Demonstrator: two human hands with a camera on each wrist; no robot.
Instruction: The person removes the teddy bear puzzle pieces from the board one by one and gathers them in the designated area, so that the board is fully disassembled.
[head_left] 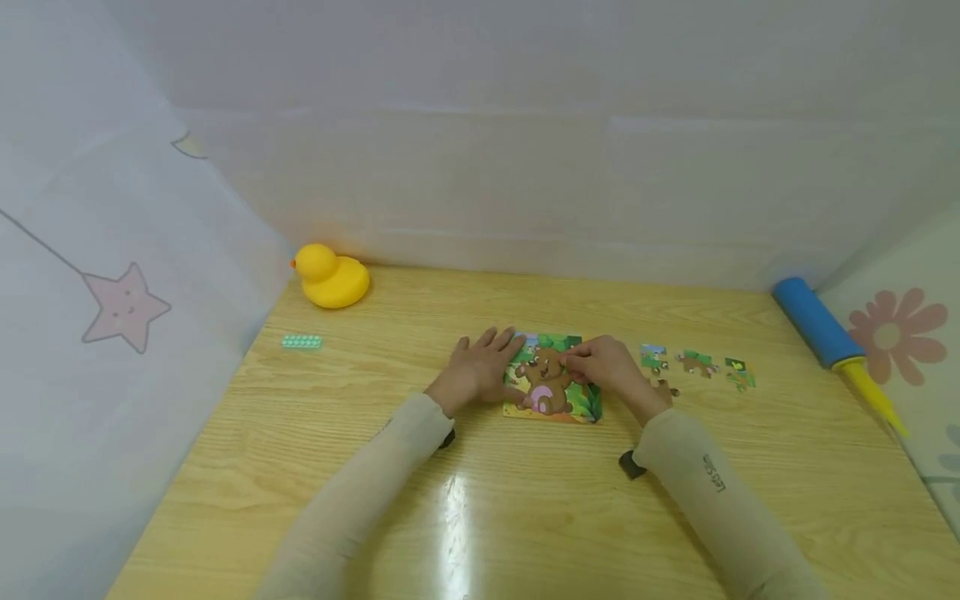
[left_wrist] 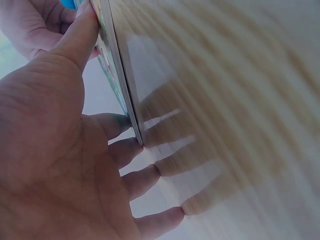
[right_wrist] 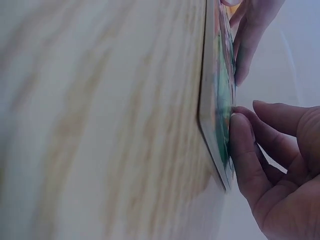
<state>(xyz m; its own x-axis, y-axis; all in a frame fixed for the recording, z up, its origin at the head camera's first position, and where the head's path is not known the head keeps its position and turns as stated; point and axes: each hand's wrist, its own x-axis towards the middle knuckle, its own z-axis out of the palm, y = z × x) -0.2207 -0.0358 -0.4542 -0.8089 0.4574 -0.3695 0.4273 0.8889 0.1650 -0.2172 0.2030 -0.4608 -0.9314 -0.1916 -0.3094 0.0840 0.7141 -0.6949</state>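
A jigsaw puzzle board (head_left: 551, 392) with a brown bear picture lies flat on the wooden table. My left hand (head_left: 477, 369) spreads over its left side; in the left wrist view the left thumb (left_wrist: 82, 42) rests along the board and the other fingertips touch the tabletop and the board's edge. Bent over the board's right part, my right hand (head_left: 603, 364) has thumb and finger together at the surface, pinching what appears to be a puzzle piece, mostly hidden. In the right wrist view the right hand (right_wrist: 275, 165) touches the board's face.
Right of the board lie several loose puzzle pieces (head_left: 697, 363), one close to the right wrist. A yellow rubber duck (head_left: 336, 279) and a small green studded strip (head_left: 302, 342) are at the left. A blue and yellow pump (head_left: 817, 321) lies at the right edge. White curtains surround the table.
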